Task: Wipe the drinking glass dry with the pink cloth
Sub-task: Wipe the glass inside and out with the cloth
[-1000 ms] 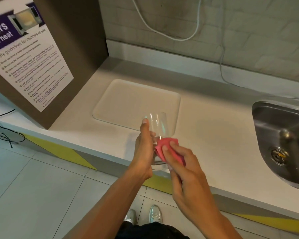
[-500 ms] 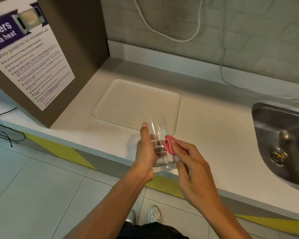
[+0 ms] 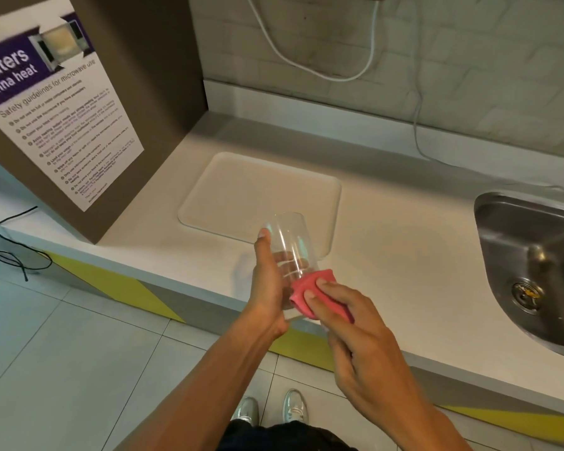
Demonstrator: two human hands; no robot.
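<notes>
Smooth counter (image 3: 388, 262), clear cylindrical glass (image 3: 288, 242)

Cloth (image 3: 310, 289) is pink, glass (image 3: 288, 242) totally clear. Counter (image 3: 404, 271) and tray (image 3: 258, 190) are both off-white, with yellow and grey stripes along the counter edge (image 3: 121, 284). Sink (image 3: 534, 255) is silver.

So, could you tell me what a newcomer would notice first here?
Probably the pink cloth, pressed by the right hand against the clear drinking glass, which the left hand holds tilted over the counter's front edge. Next, the steel sink at right and the microwave safety poster at left.
</notes>
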